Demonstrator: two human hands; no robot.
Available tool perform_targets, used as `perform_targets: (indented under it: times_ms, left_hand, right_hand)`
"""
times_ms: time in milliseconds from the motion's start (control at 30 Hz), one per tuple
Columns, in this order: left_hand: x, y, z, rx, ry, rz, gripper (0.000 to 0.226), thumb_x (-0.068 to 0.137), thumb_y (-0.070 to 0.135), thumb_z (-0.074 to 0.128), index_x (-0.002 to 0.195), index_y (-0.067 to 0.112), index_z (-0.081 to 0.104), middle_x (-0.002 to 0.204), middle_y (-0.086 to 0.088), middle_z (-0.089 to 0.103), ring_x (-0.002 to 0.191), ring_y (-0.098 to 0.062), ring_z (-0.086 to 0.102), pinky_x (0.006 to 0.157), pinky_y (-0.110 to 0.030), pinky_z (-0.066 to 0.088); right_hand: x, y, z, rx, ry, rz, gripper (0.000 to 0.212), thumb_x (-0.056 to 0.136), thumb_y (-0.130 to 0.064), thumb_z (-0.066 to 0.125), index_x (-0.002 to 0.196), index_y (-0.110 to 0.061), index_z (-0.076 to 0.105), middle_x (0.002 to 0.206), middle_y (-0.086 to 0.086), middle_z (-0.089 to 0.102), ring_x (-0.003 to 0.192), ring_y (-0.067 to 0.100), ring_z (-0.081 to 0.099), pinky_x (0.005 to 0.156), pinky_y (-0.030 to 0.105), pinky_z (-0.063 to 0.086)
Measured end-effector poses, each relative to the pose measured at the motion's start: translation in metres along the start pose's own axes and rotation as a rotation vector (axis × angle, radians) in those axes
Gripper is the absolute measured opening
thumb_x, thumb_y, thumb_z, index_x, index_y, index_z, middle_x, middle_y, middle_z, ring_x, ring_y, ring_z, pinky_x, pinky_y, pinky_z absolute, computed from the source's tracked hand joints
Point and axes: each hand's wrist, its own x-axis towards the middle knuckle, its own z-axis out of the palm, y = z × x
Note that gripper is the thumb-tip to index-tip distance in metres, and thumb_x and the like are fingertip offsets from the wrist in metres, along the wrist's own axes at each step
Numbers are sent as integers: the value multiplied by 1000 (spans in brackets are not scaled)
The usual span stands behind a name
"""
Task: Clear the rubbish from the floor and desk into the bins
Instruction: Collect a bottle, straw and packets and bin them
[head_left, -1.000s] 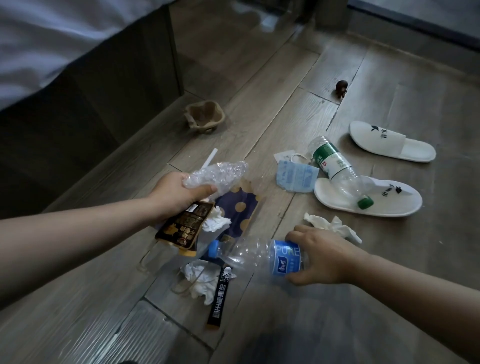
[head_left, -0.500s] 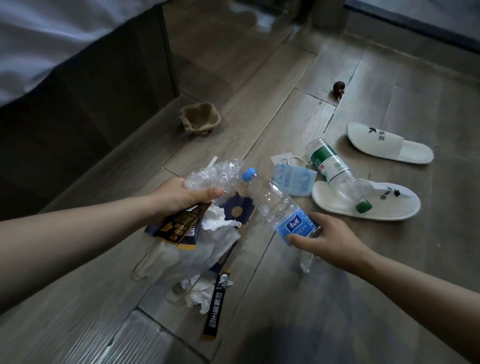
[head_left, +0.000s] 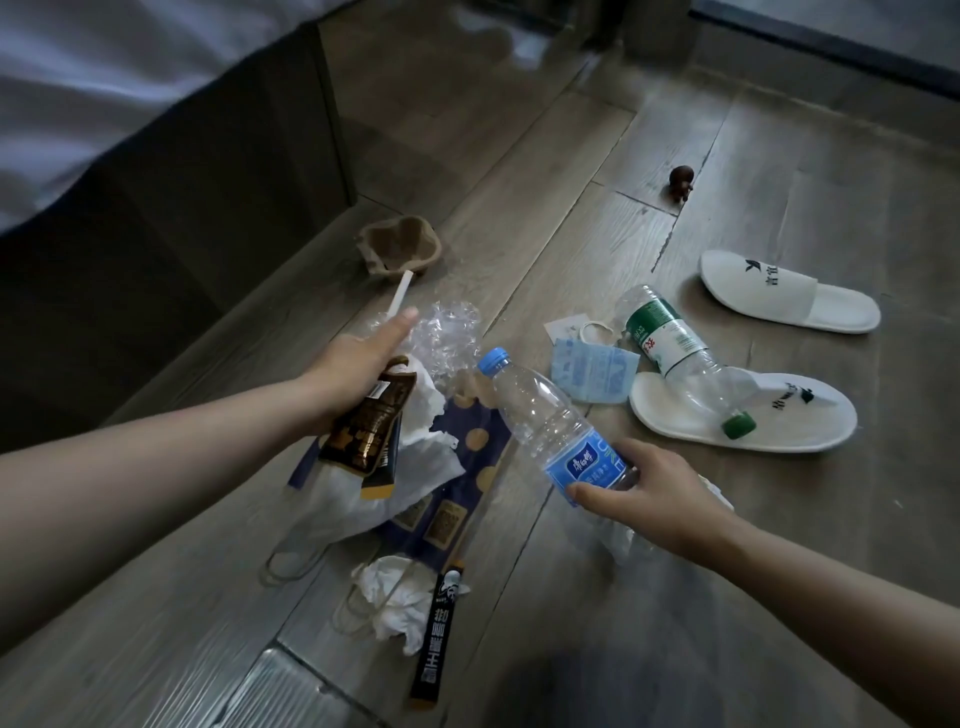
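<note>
My left hand (head_left: 358, 364) grips a bundle of rubbish: a crumpled clear plastic wrap (head_left: 449, 338), a white straw (head_left: 400, 293), a brown-gold wrapper (head_left: 366, 428) and white tissue (head_left: 426, 452). My right hand (head_left: 654, 493) holds an empty clear bottle with a blue label and cap (head_left: 550, 426) above the floor, its cap pointing toward the bundle. On the floor lie a green-label bottle (head_left: 675, 353), a blue face mask (head_left: 592, 369), a dotted navy packet (head_left: 467, 467), a crumpled tissue (head_left: 395, 592) and a black sachet stick (head_left: 439, 639).
Two white slippers (head_left: 789, 291) (head_left: 779, 421) lie on the wooden floor at right; the green-label bottle rests across the nearer one. A brown paper cup holder (head_left: 400, 249) sits by the bed base (head_left: 197, 171). A small dark object (head_left: 681, 182) lies farther back.
My right hand has lifted the blue-label bottle off the floor and swung it up toward my left hand's bundle. My left hand has shifted slightly and its thumb has straightened.
</note>
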Motion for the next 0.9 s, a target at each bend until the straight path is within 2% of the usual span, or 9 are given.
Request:
perform_targets:
  times_ms: [67,167,233,367,567,700,800,900]
  left_hand:
    - [5,-4,2,-15,19,31,50,80,67,53,75,18,58,79,-9,61,75,-25,60,79,-38,49]
    - [9,-9,4,20,50,99,52,80,63,59,59,16,52,59,-7,50,55,-21,49,64,-36,41]
    - [11,-10,4,40,78,149,54,80,63,60,53,18,46,54,-5,46,52,-20,45,62,-35,39]
    - [11,-5,9,-2,89,192,53,82,58,59,49,20,43,48,0,42,47,-15,43,58,-33,37]
    - [15,18,12,-33,124,152,54,83,56,60,47,21,42,41,7,42,39,-9,42,54,-29,37]
    - [-8,36,19,-54,205,79,55,84,51,62,45,19,41,40,7,41,38,-8,41,52,-27,35]
    - [-39,55,18,-11,230,41,57,84,49,63,42,19,40,34,7,38,34,-4,37,47,-26,31]
    - [-72,83,9,-8,232,5,57,83,49,65,42,18,41,40,4,40,40,-13,39,52,-28,32]
  right_hand:
    - [3,2,-1,20,6,3,32,71,-54,74,89,-29,63,80,-7,68,72,7,63,57,23,45]
    - [7,3,-3,61,40,8,32,71,-53,75,88,-28,64,79,-6,68,72,10,63,60,28,48]
    - [10,4,-6,101,68,9,32,72,-50,76,90,-27,64,79,-5,69,71,10,63,59,27,48]
    - [16,2,-14,179,121,-1,27,73,-43,78,91,-28,65,72,-9,69,62,-4,62,50,10,41]
    - [23,-9,-36,277,215,34,26,75,-44,76,92,-27,66,78,-8,72,66,3,65,58,22,50]
    - [0,-27,-49,425,291,123,15,76,-33,77,84,-24,69,72,-11,71,64,0,63,57,15,47]
    - [-33,-44,-67,536,328,203,14,76,-30,77,88,-24,70,79,-7,74,73,7,67,65,24,53]
    - [-74,-64,-92,550,356,248,12,77,-31,75,85,-24,69,77,-8,72,64,-3,62,54,9,45]
